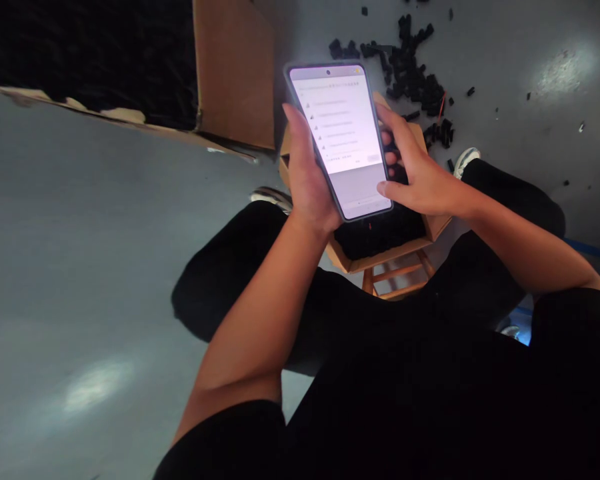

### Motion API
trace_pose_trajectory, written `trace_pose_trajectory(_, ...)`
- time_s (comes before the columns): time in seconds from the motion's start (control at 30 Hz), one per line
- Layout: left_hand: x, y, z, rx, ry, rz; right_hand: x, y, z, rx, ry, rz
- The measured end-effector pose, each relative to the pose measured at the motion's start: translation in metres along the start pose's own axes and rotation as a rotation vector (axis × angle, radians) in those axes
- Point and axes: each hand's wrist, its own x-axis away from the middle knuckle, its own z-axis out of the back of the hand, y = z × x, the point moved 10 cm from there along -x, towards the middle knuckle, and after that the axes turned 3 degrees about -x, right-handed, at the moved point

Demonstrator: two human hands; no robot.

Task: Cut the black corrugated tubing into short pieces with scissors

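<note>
A smartphone (340,143) with a lit screen is held up in front of me. The screen shows a pale list, its text too blurred to read. My left hand (307,173) is closed around the phone's left edge and lower back, thumb along the side. At the right edge is my right hand (415,167), its thumb over the lower right of the screen and its other fingers curled at the side and partly behind. Below the phone, a cardboard box (390,259) holding black pieces stands on a wooden stool (397,273) between my legs.
A large cardboard box (237,73) full of dark pieces stands at the upper left. Small black parts (410,70) lie in a loose pile on the grey floor beyond the phone, with a thin red strip (442,105) among them. My shoes flank the stool.
</note>
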Motion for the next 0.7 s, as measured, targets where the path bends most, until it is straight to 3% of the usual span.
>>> trace_pose_trajectory(0.33,0.002,-0.002,0.000,0.035,0.025,0.049,0.000,-0.001,0.005,-0.016,0.046,-0.041)
trace_pose_trajectory(0.53,0.001,-0.002,0.002,0.041,0.040,0.010,-0.001,-0.003,0.007,0.006,0.059,-0.024)
trace_pose_trajectory(0.7,0.004,-0.004,0.001,0.022,0.058,0.000,-0.005,-0.005,0.026,-0.043,0.165,-0.032)
